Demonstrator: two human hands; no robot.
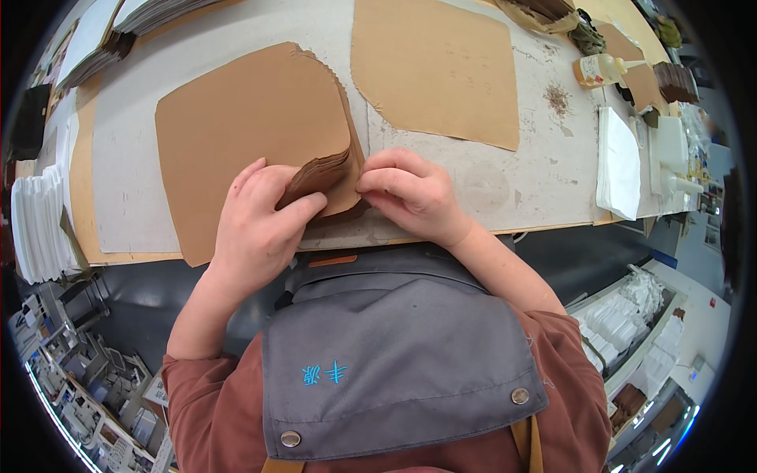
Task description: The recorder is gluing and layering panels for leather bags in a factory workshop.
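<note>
A stack of thin brown sheets (244, 118) with rounded, slightly ragged edges lies in front of me; I cannot tell if they are leather or cloth. My left hand (264, 217) is closed round its near right corner and bends several upper layers back, their edges fanned. Lower layers stay spread beneath that fold. At the right edge of these lower layers, my right hand (418, 193) pinches a brown sheet between thumb and fingers. A lighter tan sheet (441, 71) lies flat beyond my right hand, apart from the stack.
The grey-topped table (465, 173) ends just before my apron. A bottle of yellowish liquid (598, 71) lies at the far right, near folded white sheets (619, 162). White stacked pieces (38, 225) stand at the left edge, and more stacked sheets (162, 14) sit at the far left.
</note>
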